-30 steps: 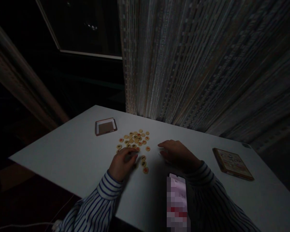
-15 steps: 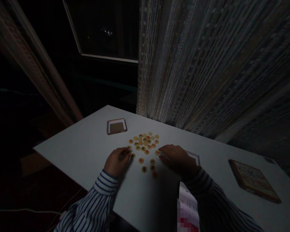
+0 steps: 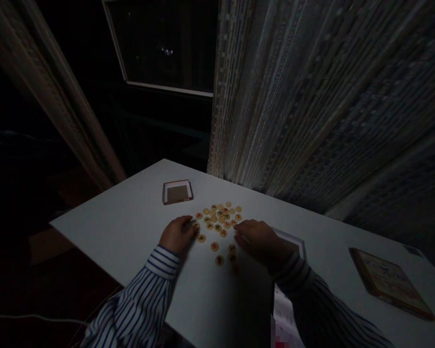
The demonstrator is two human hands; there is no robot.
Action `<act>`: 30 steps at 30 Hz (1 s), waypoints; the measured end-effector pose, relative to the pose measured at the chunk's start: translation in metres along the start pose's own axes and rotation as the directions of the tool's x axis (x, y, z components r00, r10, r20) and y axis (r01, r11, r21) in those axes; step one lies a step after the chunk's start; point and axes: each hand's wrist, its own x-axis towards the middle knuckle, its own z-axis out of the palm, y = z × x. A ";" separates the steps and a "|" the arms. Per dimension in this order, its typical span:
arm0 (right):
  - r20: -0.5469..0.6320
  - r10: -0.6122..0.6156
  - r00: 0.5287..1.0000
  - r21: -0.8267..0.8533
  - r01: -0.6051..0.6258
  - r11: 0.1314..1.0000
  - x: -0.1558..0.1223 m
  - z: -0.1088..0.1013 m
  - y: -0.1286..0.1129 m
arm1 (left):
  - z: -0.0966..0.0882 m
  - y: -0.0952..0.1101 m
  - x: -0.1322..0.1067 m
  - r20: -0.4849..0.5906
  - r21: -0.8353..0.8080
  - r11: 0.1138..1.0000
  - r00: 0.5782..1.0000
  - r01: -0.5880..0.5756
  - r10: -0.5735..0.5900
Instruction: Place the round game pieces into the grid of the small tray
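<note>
Round wooden Chinese chess pieces (image 3: 218, 227) with red or black characters lie loosely grouped on the white table (image 3: 137, 208); some show blank faces. My left hand (image 3: 176, 234) rests at the group's left edge, thumb and index finger apart, beside a black-marked piece (image 3: 196, 225). On the right side, my right hand (image 3: 259, 240) reaches in with bent fingers, its fingertips and thumb closed around a piece that they mostly hide. Several pieces, among them a red one (image 3: 214, 246), lie nearer to me between the hands.
A small open box tray (image 3: 178, 201) lies beyond the pieces at the left. Behind my right wrist is a white-rimmed tray (image 3: 300, 244), partly covered. A lit phone (image 3: 284, 309) lies under my right forearm. A flat printed box (image 3: 393, 282) lies far right; string curtains (image 3: 275, 121) hang behind.
The view has shifted slightly, so the table sits a little lower and to the right. My left fingers have parted from the piece beside them. My right fingers have moved over a piece at the edge.
</note>
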 end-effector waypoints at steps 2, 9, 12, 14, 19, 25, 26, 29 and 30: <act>0.016 0.011 1.000 0.011 -0.011 1.000 0.004 0.001 -0.002 | 0.003 0.001 0.005 0.029 0.027 1.000 1.000 0.008 -0.009; 0.064 0.032 0.997 0.021 -0.033 0.999 0.017 0.003 -0.005 | 0.009 0.005 0.023 0.089 0.135 0.991 0.996 -0.007 -0.005; 0.090 0.048 0.995 0.026 -0.051 0.998 0.023 0.003 -0.003 | 0.012 0.005 0.030 0.091 0.152 0.988 0.996 -0.005 -0.009; 0.103 0.061 0.993 0.027 -0.064 0.998 0.025 0.002 -0.001 | 0.014 0.005 0.033 0.093 0.165 0.986 0.996 -0.006 -0.009; 0.097 0.076 0.992 0.032 -0.079 0.996 0.027 0.005 0.004 | 0.016 0.006 0.040 0.108 0.201 0.979 0.994 -0.016 -0.006; 0.098 0.059 0.993 0.036 -0.063 0.997 0.028 0.010 0.009 | 0.017 0.007 0.046 0.156 0.230 0.972 0.988 -0.037 0.001; 0.099 0.060 0.993 0.037 -0.064 0.997 0.029 0.010 0.009 | 0.018 0.008 0.046 0.162 0.233 0.972 0.987 -0.040 0.001; 0.100 0.064 0.993 0.028 -0.068 0.997 0.030 0.010 0.010 | 0.019 0.008 0.048 0.183 0.240 0.970 0.983 -0.050 0.005; 0.097 0.065 0.993 0.024 -0.067 0.997 0.030 0.010 0.010 | 0.019 0.008 0.048 0.189 0.242 0.969 0.982 -0.051 0.005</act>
